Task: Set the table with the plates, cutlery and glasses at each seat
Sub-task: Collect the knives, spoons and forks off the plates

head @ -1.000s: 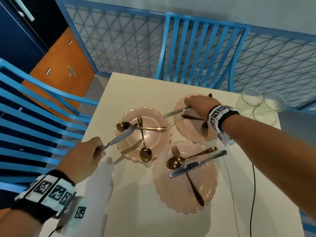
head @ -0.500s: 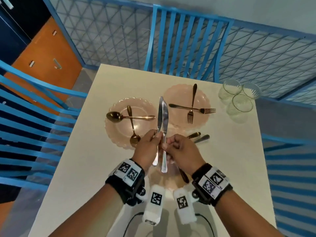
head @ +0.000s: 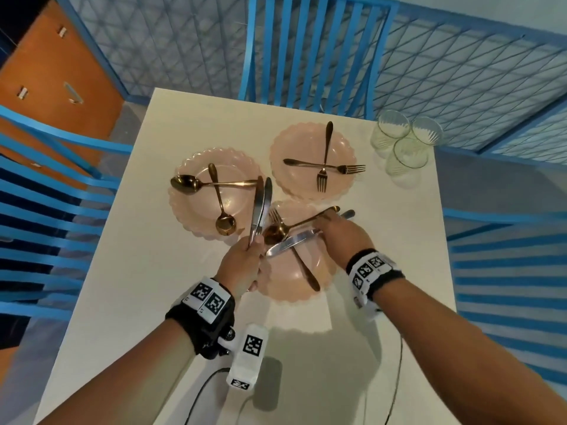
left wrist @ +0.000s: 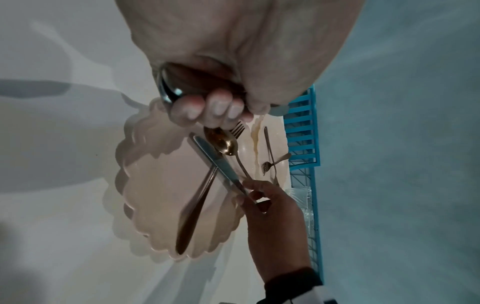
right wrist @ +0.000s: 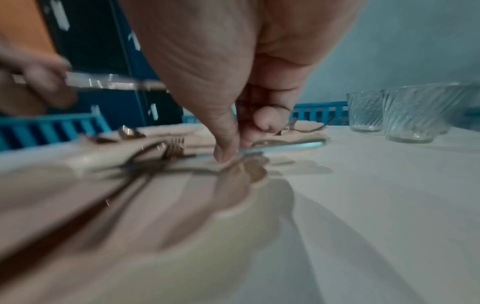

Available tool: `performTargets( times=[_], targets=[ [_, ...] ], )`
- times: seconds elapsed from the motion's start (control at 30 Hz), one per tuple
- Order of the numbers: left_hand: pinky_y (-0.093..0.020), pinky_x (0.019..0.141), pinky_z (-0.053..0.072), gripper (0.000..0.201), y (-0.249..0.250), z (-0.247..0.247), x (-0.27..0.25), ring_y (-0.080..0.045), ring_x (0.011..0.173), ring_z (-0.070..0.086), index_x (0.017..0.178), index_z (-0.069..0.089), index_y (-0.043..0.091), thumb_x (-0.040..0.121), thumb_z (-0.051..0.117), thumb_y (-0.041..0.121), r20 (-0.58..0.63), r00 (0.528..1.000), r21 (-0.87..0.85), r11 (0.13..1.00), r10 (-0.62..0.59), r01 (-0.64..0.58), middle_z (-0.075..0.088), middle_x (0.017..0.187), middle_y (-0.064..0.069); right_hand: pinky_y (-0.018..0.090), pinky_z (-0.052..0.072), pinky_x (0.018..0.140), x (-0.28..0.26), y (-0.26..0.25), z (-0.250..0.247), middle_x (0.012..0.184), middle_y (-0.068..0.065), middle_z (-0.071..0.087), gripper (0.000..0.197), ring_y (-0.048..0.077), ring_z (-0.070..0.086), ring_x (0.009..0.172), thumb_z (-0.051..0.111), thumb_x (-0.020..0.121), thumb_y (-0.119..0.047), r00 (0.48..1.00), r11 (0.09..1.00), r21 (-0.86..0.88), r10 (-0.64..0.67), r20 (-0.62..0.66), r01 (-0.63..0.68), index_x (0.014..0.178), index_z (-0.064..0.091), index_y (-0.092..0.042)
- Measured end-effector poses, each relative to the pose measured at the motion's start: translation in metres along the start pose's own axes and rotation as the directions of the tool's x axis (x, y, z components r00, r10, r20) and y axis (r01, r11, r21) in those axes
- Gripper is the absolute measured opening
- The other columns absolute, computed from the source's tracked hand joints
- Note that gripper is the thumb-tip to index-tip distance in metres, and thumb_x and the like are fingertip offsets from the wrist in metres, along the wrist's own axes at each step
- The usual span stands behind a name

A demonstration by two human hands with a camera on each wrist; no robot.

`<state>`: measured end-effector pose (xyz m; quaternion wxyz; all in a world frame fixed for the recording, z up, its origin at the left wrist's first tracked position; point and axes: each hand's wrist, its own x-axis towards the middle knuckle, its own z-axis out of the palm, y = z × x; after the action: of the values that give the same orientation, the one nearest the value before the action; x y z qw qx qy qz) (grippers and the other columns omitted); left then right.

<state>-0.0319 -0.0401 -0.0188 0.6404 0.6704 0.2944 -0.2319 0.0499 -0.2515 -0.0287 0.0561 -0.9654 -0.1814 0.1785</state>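
Note:
Three pink scalloped plates sit close together on the white table (head: 147, 271). The left plate (head: 196, 210) carries two gold spoons, the far plate (head: 294, 148) two forks. On the near plate (head: 285, 280) lie a fork, a gold spoon and a silver knife (head: 291, 243). My left hand (head: 253, 245) grips two silver knives (head: 260, 207) by their handles, blades pointing away from me. My right hand (head: 322, 225) pinches the handle of the knife (left wrist: 218, 162) lying on the near plate (left wrist: 155, 195); thumb and finger close on the knife (right wrist: 285, 146) in the right wrist view.
Three ribbed glasses (head: 405, 145) stand bunched at the far right corner of the table. Blue slatted chairs stand at the left (head: 46, 216), far (head: 306, 56) and right (head: 506, 271) sides. Thin cables (head: 196, 397) trail over the near table edge.
Half a second ago each hand held one knife, side by side. Now my left hand holds both, and my right hand has moved right to the knife on the near plate.

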Motion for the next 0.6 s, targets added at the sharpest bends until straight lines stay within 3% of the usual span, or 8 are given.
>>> performTargets(
  times=[0.1, 0.23, 0.4, 0.5, 0.6],
  targets=[
    [-0.027, 0.043, 0.035, 0.031, -0.003, -0.003, -0.002, -0.009, 0.045, 0.040, 0.083, 0.048, 0.021, 0.105, 0.039, 0.041, 0.004, 0.998, 0.055, 0.997, 0.056, -0.057, 0.044, 0.065, 0.004, 0.037, 0.057, 0.061, 0.006, 0.007, 0.005, 0.117, 0.005, 0.049, 0.032, 0.027, 0.066, 0.085, 0.059, 0.089, -0.002, 0.994, 0.985, -0.141, -0.087, 0.069, 0.096, 0.118, 0.061, -0.016],
    [-0.028, 0.043, 0.038, 0.029, -0.004, -0.004, -0.004, -0.011, 0.048, 0.042, 0.086, 0.047, 0.018, 0.106, 0.037, 0.036, -0.002, 0.993, 0.101, 0.988, 0.116, -0.115, 0.046, 0.068, 0.002, 0.034, 0.048, 0.059, 0.010, 0.003, 0.000, 0.118, 0.008, 0.049, 0.024, 0.028, 0.064, 0.085, 0.055, 0.091, 0.000, 0.979, 0.958, -0.217, -0.166, 0.116, 0.188, 0.111, 0.062, -0.010],
    [-0.026, 0.043, 0.033, 0.039, 0.001, -0.007, -0.014, -0.009, 0.043, 0.037, 0.083, 0.050, 0.020, 0.106, 0.031, 0.045, -0.066, 0.991, -0.044, 0.992, 0.117, -0.120, 0.042, 0.057, 0.009, 0.035, 0.052, 0.070, -0.003, 0.016, -0.021, 0.101, 0.004, 0.063, 0.014, 0.026, 0.065, 0.090, 0.055, 0.096, -0.020, 0.992, 0.977, -0.183, -0.093, 0.084, 0.107, 0.103, 0.067, -0.017],
    [-0.026, 0.044, 0.033, 0.036, 0.001, -0.005, -0.020, -0.009, 0.045, 0.039, 0.085, 0.050, 0.022, 0.106, 0.031, 0.043, -0.076, 0.990, -0.095, 0.987, 0.122, -0.129, 0.043, 0.060, 0.008, 0.032, 0.049, 0.072, -0.028, 0.017, -0.036, 0.092, 0.003, 0.070, 0.018, 0.024, 0.065, 0.086, 0.057, 0.097, -0.027, 0.995, 0.993, 0.094, 0.070, 0.067, -0.076, 0.097, 0.073, -0.018],
    [-0.024, 0.044, 0.035, 0.032, 0.005, 0.003, -0.041, -0.008, 0.046, 0.044, 0.091, 0.051, 0.021, 0.107, 0.030, 0.040, -0.036, 0.994, -0.104, 0.989, 0.102, -0.105, 0.048, 0.065, 0.004, 0.025, 0.046, 0.064, -0.068, -0.013, -0.054, 0.075, -0.006, 0.069, 0.019, 0.014, 0.063, 0.072, 0.059, 0.097, -0.027, 0.987, 0.850, 0.502, 0.139, 0.077, -0.159, 0.086, 0.073, -0.021]
  ],
)
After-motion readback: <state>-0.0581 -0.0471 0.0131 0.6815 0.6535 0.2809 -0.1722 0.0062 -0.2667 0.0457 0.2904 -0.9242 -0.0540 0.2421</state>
